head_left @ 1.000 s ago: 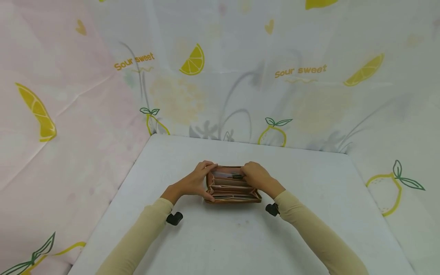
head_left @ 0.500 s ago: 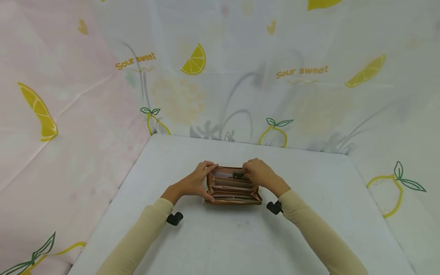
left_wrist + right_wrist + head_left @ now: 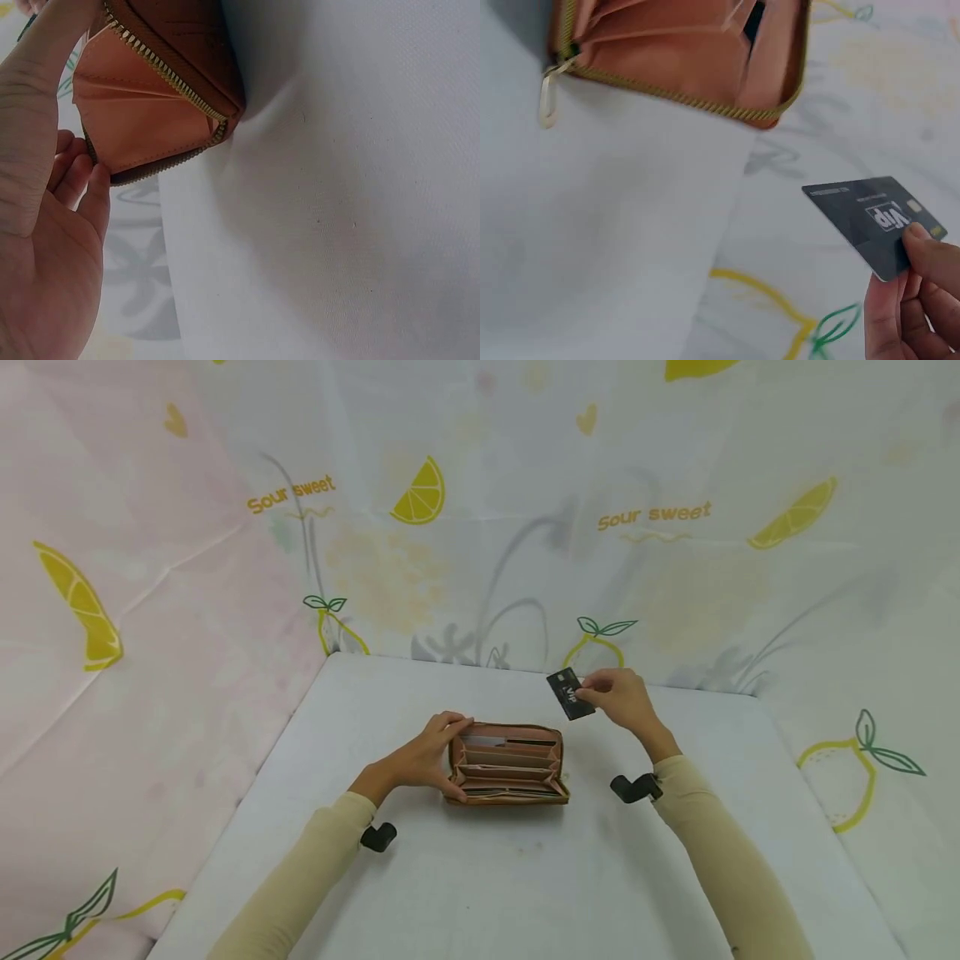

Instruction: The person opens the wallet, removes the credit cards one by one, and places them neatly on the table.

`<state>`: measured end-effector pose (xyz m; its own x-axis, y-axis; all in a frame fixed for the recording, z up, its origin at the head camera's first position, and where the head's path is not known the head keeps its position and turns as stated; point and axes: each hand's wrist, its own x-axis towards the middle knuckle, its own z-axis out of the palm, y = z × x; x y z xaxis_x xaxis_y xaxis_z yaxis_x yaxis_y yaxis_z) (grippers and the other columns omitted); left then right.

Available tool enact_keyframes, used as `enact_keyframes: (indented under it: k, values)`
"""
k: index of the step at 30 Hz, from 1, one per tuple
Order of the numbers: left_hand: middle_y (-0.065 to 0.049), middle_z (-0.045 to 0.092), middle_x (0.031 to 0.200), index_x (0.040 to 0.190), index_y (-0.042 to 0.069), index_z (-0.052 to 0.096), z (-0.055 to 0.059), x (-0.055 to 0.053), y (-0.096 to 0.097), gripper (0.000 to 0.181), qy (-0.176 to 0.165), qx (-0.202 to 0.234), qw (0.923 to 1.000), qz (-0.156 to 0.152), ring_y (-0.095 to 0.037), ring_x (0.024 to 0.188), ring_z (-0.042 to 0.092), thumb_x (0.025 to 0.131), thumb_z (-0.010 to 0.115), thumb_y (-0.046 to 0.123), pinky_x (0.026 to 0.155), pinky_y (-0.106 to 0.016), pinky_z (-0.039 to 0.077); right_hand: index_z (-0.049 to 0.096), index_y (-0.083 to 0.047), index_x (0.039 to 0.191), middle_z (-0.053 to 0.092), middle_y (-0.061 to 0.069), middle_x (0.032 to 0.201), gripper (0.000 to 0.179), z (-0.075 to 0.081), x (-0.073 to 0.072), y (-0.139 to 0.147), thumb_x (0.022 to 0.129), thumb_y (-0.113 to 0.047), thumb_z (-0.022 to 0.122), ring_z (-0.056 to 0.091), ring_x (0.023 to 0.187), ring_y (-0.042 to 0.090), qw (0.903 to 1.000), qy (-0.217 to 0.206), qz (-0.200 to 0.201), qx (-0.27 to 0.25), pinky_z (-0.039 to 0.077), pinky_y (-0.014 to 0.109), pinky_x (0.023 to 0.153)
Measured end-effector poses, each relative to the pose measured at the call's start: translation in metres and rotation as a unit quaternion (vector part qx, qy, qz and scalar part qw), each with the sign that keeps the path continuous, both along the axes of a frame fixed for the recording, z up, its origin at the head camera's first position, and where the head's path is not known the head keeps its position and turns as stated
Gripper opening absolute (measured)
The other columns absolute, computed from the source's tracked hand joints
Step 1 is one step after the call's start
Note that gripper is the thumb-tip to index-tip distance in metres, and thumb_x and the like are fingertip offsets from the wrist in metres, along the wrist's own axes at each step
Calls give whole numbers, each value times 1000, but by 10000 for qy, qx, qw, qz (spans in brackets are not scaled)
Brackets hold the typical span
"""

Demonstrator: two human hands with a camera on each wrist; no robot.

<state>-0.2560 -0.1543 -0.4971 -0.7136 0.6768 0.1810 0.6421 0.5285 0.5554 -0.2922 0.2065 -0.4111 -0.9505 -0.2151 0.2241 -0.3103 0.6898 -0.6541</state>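
Observation:
A brown zip wallet (image 3: 506, 762) lies spread wide on the white table, its pink-lined compartments facing up. My left hand (image 3: 425, 755) holds its left end, thumb at the near edge and fingers at the far edge; the left wrist view shows the brass zip teeth (image 3: 161, 64) beside that hand. Up and to the right of the wallet, my right hand (image 3: 618, 695) pinches a black card (image 3: 567, 695) marked "VIP" between thumb and fingers. In the right wrist view the card (image 3: 866, 217) is apart from the wallet (image 3: 682, 60).
A white table (image 3: 480, 885) spreads around the wallet. Behind it hangs a pale cloth backdrop (image 3: 495, 527) with lemon prints. Black wrist cameras (image 3: 635, 787) sit at both sleeves. A metal zip pull (image 3: 548, 97) dangles at the wallet's right end.
My right hand has drawn the black card out of the wallet's far compartment and moved it up and to the right. My left hand stays on the wallet's left end.

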Motion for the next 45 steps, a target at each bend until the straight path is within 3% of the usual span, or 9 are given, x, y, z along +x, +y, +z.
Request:
enact_keyframes:
  k: [4,11,16,21,28,37,45]
  values:
    - [-12,29,145,152,2,29,2,1,0,124,-15,-19,10000,31,-27,132,28,58,90,54,104,-46,38,71,3,98,71,16,92,23,-20,-4,25,91,-19,72,68,77,23,9936,-765,-678,-478,50,37,71]
    - [-11,29,145,152,3,29,3,1,1,123,-162,-48,9999,27,-26,133,27,59,91,53,104,-46,37,65,10,113,66,22,111,35,-57,3,53,92,-19,69,68,82,17,9632,-2099,-1312,-1049,52,41,86]
    - [-11,29,145,152,4,30,5,1,2,122,-149,-59,9999,22,-26,133,27,58,91,53,105,-46,37,65,12,112,68,14,100,35,-79,9,64,89,-14,73,64,74,9,9434,-2566,-1486,-1488,55,30,76]
    - [-11,29,145,151,3,30,4,0,2,123,-147,-48,9999,30,-26,133,28,58,91,54,104,-46,38,68,12,109,71,6,86,35,-92,15,67,86,-14,76,63,66,7,9350,-2700,-1671,-1582,53,22,66]
    - [-10,28,146,153,6,28,2,0,3,124,-172,-57,9998,72,-25,133,27,58,90,56,104,-46,38,71,9,105,70,4,80,36,-104,15,64,83,-18,79,61,62,7,9392,-2568,-2000,-1091,48,22,62]
    - [-9,28,145,153,5,28,1,0,1,124,-109,-19,9999,8,-26,133,27,58,89,57,104,-46,37,74,6,96,69,5,63,35,-105,13,56,81,-24,81,63,68,17,9565,-2126,-1998,33,48,41,76]
    - [-9,27,146,154,5,26,-3,-2,1,124,-42,-21,10000,-59,-26,134,26,59,87,58,105,-45,37,74,5,82,65,5,59,31,-96,14,47,80,-25,81,57,61,17,9595,-1990,-1909,577,45,33,63]
